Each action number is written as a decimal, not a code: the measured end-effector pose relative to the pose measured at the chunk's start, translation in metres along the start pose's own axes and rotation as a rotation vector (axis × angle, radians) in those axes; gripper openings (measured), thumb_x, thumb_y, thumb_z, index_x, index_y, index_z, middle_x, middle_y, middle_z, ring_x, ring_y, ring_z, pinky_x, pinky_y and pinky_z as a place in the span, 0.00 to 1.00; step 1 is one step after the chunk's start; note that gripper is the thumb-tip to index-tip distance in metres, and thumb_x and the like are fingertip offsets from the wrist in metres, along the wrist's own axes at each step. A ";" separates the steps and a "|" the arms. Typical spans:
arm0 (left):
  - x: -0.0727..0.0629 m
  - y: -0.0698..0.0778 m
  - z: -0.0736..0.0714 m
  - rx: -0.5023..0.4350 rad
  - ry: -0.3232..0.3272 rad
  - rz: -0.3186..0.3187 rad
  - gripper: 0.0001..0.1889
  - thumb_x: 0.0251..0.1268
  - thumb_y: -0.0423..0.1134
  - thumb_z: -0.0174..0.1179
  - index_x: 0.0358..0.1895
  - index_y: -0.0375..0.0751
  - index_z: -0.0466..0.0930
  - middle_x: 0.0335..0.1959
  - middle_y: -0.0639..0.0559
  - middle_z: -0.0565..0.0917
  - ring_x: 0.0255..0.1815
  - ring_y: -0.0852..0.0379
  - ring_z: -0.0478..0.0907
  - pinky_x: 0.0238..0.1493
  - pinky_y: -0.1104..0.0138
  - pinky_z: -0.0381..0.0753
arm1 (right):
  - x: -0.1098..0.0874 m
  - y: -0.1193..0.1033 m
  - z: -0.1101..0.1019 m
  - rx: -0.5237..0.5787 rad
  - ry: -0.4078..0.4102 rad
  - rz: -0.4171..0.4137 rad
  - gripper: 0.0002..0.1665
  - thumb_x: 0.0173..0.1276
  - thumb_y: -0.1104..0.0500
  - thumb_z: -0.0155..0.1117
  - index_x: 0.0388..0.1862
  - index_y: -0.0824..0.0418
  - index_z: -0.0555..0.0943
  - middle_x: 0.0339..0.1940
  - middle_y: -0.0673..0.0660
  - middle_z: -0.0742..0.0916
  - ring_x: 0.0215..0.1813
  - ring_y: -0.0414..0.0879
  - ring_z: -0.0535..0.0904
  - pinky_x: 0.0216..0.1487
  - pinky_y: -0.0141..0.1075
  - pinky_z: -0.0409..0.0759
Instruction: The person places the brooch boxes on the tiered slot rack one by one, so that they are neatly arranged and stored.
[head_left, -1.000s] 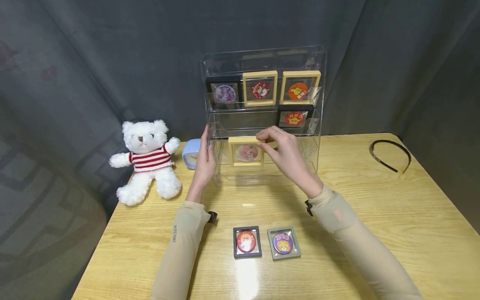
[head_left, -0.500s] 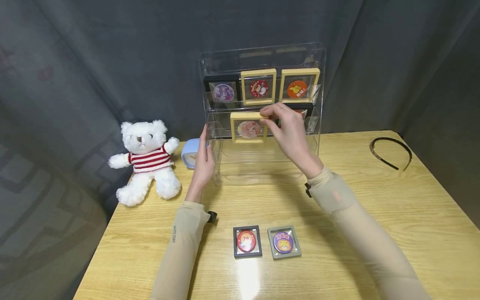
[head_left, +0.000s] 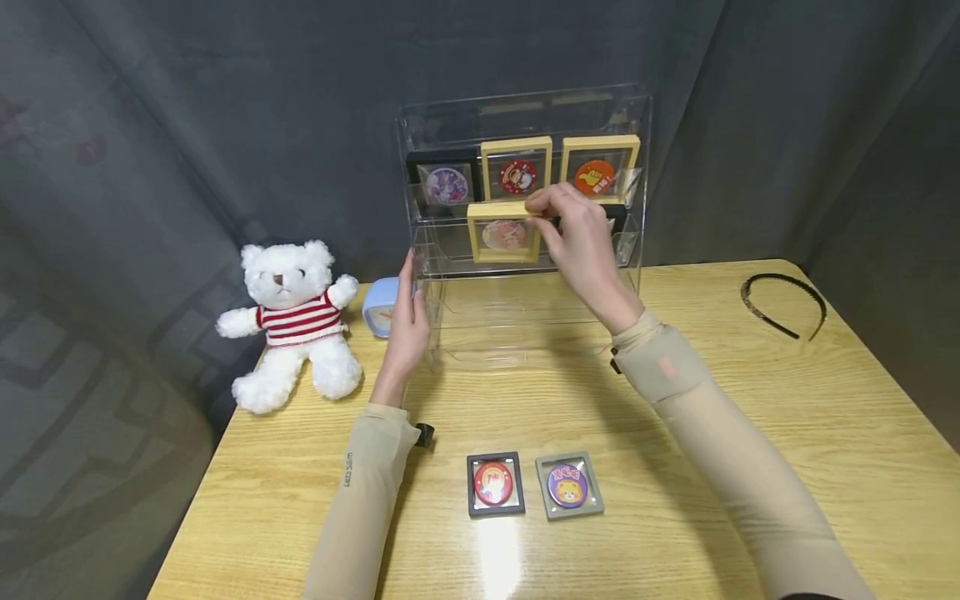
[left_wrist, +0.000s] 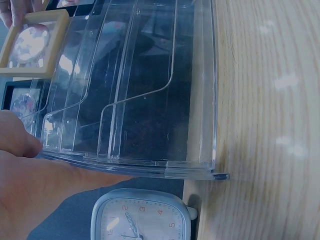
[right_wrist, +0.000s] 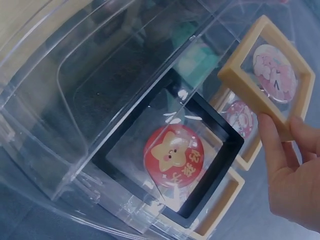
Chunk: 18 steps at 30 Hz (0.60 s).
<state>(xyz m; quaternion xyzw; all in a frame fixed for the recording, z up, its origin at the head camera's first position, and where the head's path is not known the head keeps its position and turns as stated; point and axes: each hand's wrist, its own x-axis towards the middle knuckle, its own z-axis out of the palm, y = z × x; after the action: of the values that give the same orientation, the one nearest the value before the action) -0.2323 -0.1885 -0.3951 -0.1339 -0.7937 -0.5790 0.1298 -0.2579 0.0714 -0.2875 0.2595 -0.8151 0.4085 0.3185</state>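
Note:
My right hand (head_left: 581,246) pinches a pale yellow square frame (head_left: 504,235) by its top right corner. A pink badge sits inside it. The frame is in front of the second tier of a clear tiered display rack (head_left: 517,333), left of a black frame (right_wrist: 174,155) with a red star badge. My left hand (head_left: 408,325) holds the rack's left side panel, thumb by the front edge and fingers along the outside. On the top tier stand a black frame (head_left: 447,185) with a purple badge and two yellow ones, with red (head_left: 517,177) and orange (head_left: 595,177) badges.
A dark frame (head_left: 495,484) and a grey-green frame (head_left: 568,486) lie on the wooden table (head_left: 697,333). At the left sit a white teddy bear (head_left: 288,321) and a blue alarm clock (head_left: 380,306), partly behind my left hand. A black headband (head_left: 783,304) lies at the right.
My right hand has lifted the yellow frame from the lower part of the rack up to the second tier, slightly rightward. The left hand has stayed on the rack's side.

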 end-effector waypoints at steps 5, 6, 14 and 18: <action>0.000 0.000 0.000 -0.005 -0.002 -0.001 0.32 0.90 0.29 0.31 0.90 0.46 0.38 0.90 0.49 0.43 0.88 0.55 0.41 0.85 0.58 0.52 | 0.000 0.002 0.003 -0.029 -0.030 0.039 0.06 0.71 0.72 0.72 0.45 0.74 0.86 0.52 0.66 0.90 0.49 0.58 0.87 0.52 0.47 0.86; 0.000 0.000 0.000 -0.003 -0.002 -0.002 0.32 0.90 0.29 0.31 0.90 0.46 0.38 0.90 0.49 0.43 0.88 0.55 0.41 0.85 0.58 0.52 | 0.001 0.002 0.003 -0.036 -0.036 0.042 0.06 0.71 0.72 0.72 0.45 0.73 0.86 0.52 0.65 0.89 0.49 0.58 0.87 0.52 0.47 0.86; 0.001 -0.001 0.000 -0.005 0.004 0.006 0.32 0.90 0.29 0.31 0.90 0.45 0.39 0.90 0.48 0.43 0.88 0.53 0.42 0.85 0.57 0.52 | 0.003 0.003 0.005 -0.072 -0.034 0.045 0.06 0.72 0.71 0.71 0.45 0.74 0.86 0.51 0.66 0.89 0.49 0.58 0.86 0.52 0.48 0.85; 0.001 0.000 0.000 -0.005 0.005 0.014 0.32 0.90 0.28 0.31 0.90 0.44 0.39 0.90 0.47 0.43 0.88 0.52 0.42 0.85 0.56 0.51 | 0.004 0.004 0.005 -0.093 -0.024 0.045 0.06 0.72 0.70 0.71 0.45 0.74 0.85 0.50 0.66 0.89 0.50 0.59 0.86 0.54 0.49 0.85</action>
<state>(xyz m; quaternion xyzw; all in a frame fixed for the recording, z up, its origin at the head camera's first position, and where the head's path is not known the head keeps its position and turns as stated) -0.2333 -0.1885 -0.3951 -0.1385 -0.7910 -0.5803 0.1355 -0.2652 0.0688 -0.2889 0.2309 -0.8426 0.3742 0.3110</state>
